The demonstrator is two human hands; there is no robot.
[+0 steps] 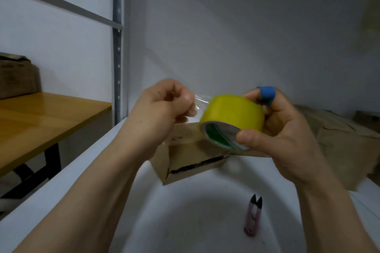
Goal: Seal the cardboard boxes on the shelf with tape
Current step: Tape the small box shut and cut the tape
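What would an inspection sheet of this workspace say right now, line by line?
Surface: white shelf, carrying the boxes and the snips.
Job's things: small cardboard box on the shelf below the hands; yellow tape roll held above it; pink snips lying nearer the camera, apart from the box; larger crumpled box at the right.
Clutter: nothing seen.
Grips: left hand pinches the clear tape end; right hand holds the roll and has a blue band on one finger.
Cables: nothing seen.
Surroundings: wooden table at the left with a carton on it; metal post; pale wall behind.
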